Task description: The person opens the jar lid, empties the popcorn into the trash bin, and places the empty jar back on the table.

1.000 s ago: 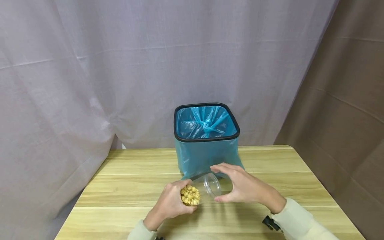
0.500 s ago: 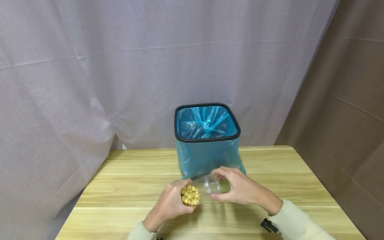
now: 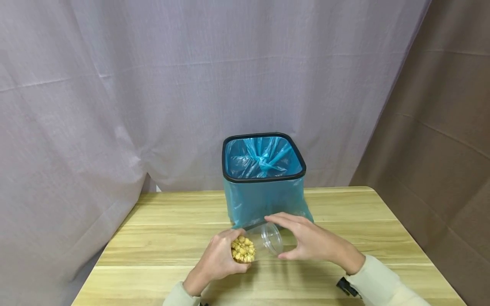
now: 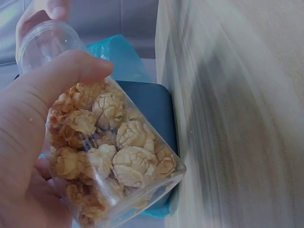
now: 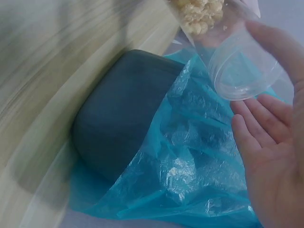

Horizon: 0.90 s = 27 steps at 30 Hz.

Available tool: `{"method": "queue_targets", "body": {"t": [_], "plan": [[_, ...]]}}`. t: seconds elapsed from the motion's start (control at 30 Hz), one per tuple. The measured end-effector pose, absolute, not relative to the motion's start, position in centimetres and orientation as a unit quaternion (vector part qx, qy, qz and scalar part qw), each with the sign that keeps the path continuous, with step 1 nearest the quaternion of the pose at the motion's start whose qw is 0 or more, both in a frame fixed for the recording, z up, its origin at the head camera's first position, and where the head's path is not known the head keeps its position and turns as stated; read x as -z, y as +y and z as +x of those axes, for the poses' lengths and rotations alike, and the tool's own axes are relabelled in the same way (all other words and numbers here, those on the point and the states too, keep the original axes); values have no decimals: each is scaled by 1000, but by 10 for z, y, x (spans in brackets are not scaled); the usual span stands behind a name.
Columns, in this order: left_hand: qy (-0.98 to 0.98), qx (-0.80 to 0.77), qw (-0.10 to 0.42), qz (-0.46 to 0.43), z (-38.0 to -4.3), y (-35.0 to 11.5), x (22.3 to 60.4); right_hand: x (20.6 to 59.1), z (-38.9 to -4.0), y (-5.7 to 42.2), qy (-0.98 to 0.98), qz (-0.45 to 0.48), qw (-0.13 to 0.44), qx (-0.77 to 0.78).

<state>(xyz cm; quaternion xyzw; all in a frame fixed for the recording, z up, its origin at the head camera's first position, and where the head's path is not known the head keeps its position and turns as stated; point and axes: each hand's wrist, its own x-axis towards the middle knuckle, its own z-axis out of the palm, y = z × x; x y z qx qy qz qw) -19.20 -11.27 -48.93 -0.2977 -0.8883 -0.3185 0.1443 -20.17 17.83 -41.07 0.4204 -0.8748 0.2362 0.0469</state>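
Observation:
In the head view my left hand (image 3: 217,258) grips a clear plastic jar (image 3: 257,239) of golden popcorn (image 3: 243,249). The jar lies tilted above the table, base toward that palm and its clear lid (image 3: 272,239) facing right. Popcorn (image 4: 109,142) is gathered at the base end, and the thumb crosses the jar's side in the left wrist view. Around the lid my right hand (image 3: 311,238) is spread, thumb and fingers apart. From the right wrist view, its fingers (image 5: 259,121) are fairly straight beside the lid (image 5: 244,71); whether they touch it is unclear.
A bin with a black rim (image 3: 264,178) and blue liner bag (image 3: 264,197) stands behind the hands near the table's back edge. The wooden table (image 3: 160,242) extends to both sides. Grey curtains (image 3: 183,85) hang behind; a brown one (image 3: 436,161) hangs at right.
My right hand closed in on the lid half a second ago and has since spread its fingers apart again. The left hand and the jar have hardly moved.

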Motion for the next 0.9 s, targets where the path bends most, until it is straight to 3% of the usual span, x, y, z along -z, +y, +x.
{"method": "queue_targets", "body": {"t": [0.37,0.9], "plan": [[-890,317,139,-297,-190,-110,488,414,-200,179,-903,327,26,-278],[-893,312,134,-294,-191,-110,488,412,-201,180,-883,383,35,-269]]}}
